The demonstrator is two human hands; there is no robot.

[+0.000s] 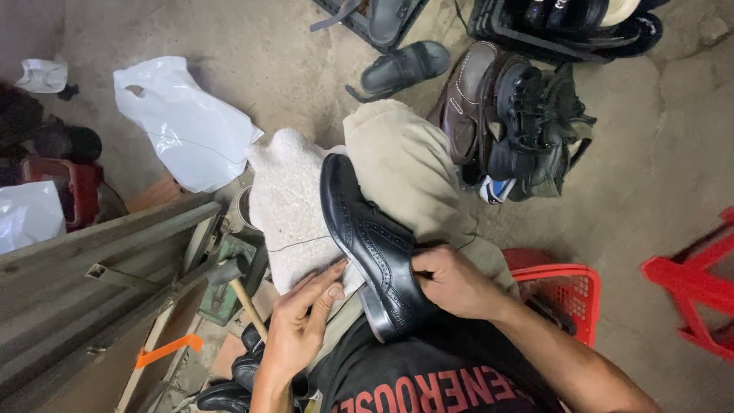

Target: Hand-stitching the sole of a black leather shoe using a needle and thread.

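Observation:
A black leather brogue shoe (365, 233) lies on my lap, toe pointing away, resting partly on a white fleecy cloth (287, 206) and my beige trouser leg (401, 164). My right hand (453, 281) grips the shoe around its heel and opening. My left hand (302, 321) lies flat against the cloth beside the shoe's sole edge, thumb touching the sole near the heel.
A pile of worn shoes (508, 122) and a black sandal (404, 67) sit on the concrete floor ahead. White plastic bags (183, 122) lie to the left. A red basket (562, 291) and red stool (692, 283) stand right. A hammer (237, 287) and wooden box (99, 275) are at left.

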